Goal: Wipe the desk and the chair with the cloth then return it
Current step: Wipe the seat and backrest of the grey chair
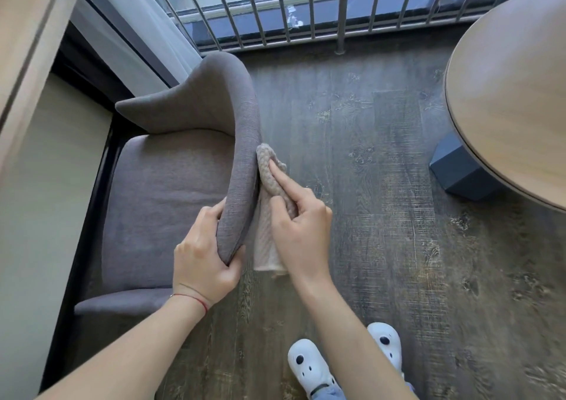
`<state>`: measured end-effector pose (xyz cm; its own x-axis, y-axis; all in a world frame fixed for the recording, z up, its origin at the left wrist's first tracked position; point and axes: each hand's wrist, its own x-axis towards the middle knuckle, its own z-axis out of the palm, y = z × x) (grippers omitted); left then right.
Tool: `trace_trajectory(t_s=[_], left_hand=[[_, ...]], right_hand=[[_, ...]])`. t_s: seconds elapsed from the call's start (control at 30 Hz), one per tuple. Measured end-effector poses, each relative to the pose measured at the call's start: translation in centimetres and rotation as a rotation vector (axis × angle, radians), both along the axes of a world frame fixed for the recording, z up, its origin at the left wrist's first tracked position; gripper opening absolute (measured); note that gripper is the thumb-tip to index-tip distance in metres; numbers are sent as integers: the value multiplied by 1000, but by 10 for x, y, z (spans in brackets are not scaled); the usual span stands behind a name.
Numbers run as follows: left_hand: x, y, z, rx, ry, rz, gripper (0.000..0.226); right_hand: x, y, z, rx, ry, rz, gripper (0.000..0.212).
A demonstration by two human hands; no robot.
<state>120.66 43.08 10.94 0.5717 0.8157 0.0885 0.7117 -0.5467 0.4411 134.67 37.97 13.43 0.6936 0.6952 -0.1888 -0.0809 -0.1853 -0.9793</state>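
Observation:
A grey fabric chair (171, 185) stands at the left, its curved backrest rising toward me. My left hand (205, 252) grips the top edge of the backrest near its end. My right hand (300, 225) holds a beige knitted cloth (269, 172) pressed flat against the outer side of the backrest, with the index finger stretched out along the cloth. The cloth's lower end hangs down below my right hand. The round wooden desk (514, 99) fills the upper right corner, apart from both hands.
Dark wood-plank floor (382, 215) spreads between chair and desk. A dark blue desk base (459, 172) stands under the desk's edge. Metal railing (306, 4) and a window run along the top; a curtain (128, 31) and a pale wall panel are at the left. My white shoes (315, 366) are at the bottom.

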Motion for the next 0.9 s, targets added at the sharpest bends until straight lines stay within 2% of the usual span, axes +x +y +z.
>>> trace_trajectory(t_s=[0.17, 0.3, 0.37, 0.47, 0.53, 0.6, 0.67, 0.77, 0.83, 0.87, 0.9], left_hand=[[0, 0, -2, 20, -7, -1, 60], [-3, 1, -3, 15, -21, 6, 62], [-2, 1, -1, -5, -14, 12, 62], [-2, 1, 10, -113, 4, -11, 55], [-5, 12, 25, -291, 3, -50, 47], [-11, 29, 58, -445, -92, -52, 34], [-16, 50, 107, -569, -324, 105, 22], [-38, 75, 193, -762, -612, 252, 22], [-59, 76, 256, -867, -741, 214, 56], [-73, 72, 283, -884, -740, 201, 68], [-87, 63, 311, -895, -753, 202, 69]], right_hand=[[-1, 33, -1, -2, 66, 42, 55], [5, -9, -12, -31, 134, 141, 49], [16, -22, -9, -25, 159, 103, 46], [32, -20, 16, 32, 84, 95, 44], [42, -8, 35, 65, -17, 139, 41], [45, 5, 64, 108, -118, 220, 38], [37, 19, 98, 160, -211, 296, 34], [10, 42, 153, 260, -283, 379, 29], [-18, 53, 193, 320, -317, 477, 27], [-33, 57, 214, 356, -348, 540, 28], [-50, 60, 236, 397, -381, 607, 30]])
